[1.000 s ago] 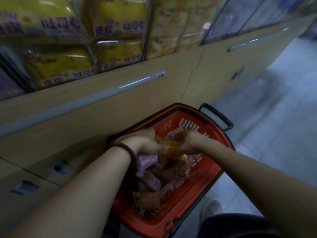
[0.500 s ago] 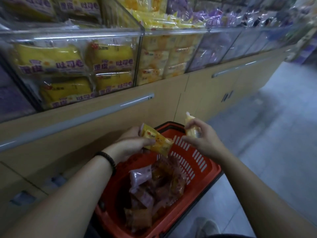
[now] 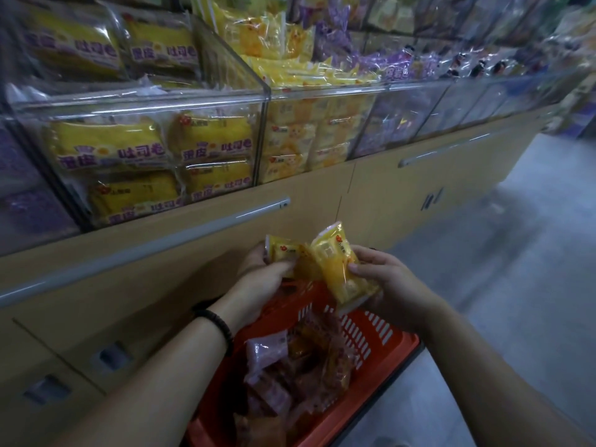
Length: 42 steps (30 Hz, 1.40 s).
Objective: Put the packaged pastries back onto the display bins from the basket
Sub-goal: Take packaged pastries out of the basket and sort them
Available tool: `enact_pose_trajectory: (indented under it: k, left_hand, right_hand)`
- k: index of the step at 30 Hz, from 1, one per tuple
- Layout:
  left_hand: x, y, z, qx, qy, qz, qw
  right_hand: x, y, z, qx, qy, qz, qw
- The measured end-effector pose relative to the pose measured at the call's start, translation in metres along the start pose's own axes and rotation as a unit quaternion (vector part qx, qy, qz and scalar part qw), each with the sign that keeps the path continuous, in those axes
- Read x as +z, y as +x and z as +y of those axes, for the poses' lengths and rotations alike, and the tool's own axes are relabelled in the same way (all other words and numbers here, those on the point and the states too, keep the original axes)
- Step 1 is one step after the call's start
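Both hands are up in the centre of the frame, just above the far rim of the red basket, and each one has a yellow pack. The left hand has its fingers curled round a small yellow pastry pack, thumb over the front, with the pack lying roughly level. The right hand grips a second yellow pack by its right edge, fingertips pressed on the wrapper. That one stands tilted with a sealed end pointing up. The two packs overlap in the middle and touch. A black bracelet sits on the left wrist.

Down in the lower centre, the basket holds more wrapped pastries: a purple pack on top at the left and a heap of orange-brown packs beside and under it.

Across the upper half run the clear display bins. The bin at upper left is stacked with big yellow toast bags. The next one to the right is full of smaller yellow packs, and purple packs fill the bins further right. Below the bins is a tan cabinet with a long silver rail, and grey floor runs down the right side.
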<state>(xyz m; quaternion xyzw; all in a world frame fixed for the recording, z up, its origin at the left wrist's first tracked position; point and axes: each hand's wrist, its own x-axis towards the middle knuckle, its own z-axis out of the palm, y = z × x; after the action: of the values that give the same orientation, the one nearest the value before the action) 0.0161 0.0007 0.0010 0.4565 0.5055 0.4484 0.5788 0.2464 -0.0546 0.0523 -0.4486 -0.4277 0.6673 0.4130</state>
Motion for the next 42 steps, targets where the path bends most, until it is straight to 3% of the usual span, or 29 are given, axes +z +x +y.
enact_pose_trajectory:
  k: [3,9,16,21,25,33,37,42]
  left_hand:
    - [0.004,-0.002,0.003,-0.011,-0.057,-0.022,0.998]
    - [0.002,-0.010,0.012,0.043,-0.042,-0.008,0.998]
    - [0.000,-0.051,0.039,0.067,-0.077,0.044,0.994]
    - [-0.013,-0.083,0.105,0.153,0.067,-0.002,0.986]
    - [-0.026,-0.101,0.197,0.263,0.258,-0.023,0.929]
    - [-0.053,-0.054,0.361,0.283,0.339,0.010,0.897]
    - [-0.062,0.004,0.391,0.299,0.400,0.035,0.866]
    - [-0.066,0.059,0.385,0.336,0.470,0.094,0.811]
  right_hand:
    - [0.003,0.002,0.001,-0.009,-0.029,0.044,0.999]
    - [0.006,-0.006,-0.005,-0.066,-0.151,0.076,0.983]
    - [0.016,-0.033,-0.012,-0.184,-0.148,0.125,0.964]
    - [0.029,-0.051,-0.045,-0.287,-0.192,0.176,0.922]
    - [0.034,-0.057,-0.092,-0.341,-0.249,0.184,0.888]
    - [0.042,-0.039,-0.214,-0.421,-0.310,0.169,0.835]
    - [0.038,-0.004,-0.251,-0.437,-0.440,0.210,0.756]
    - [0.041,0.040,-0.289,-0.454,-0.586,0.268,0.615]
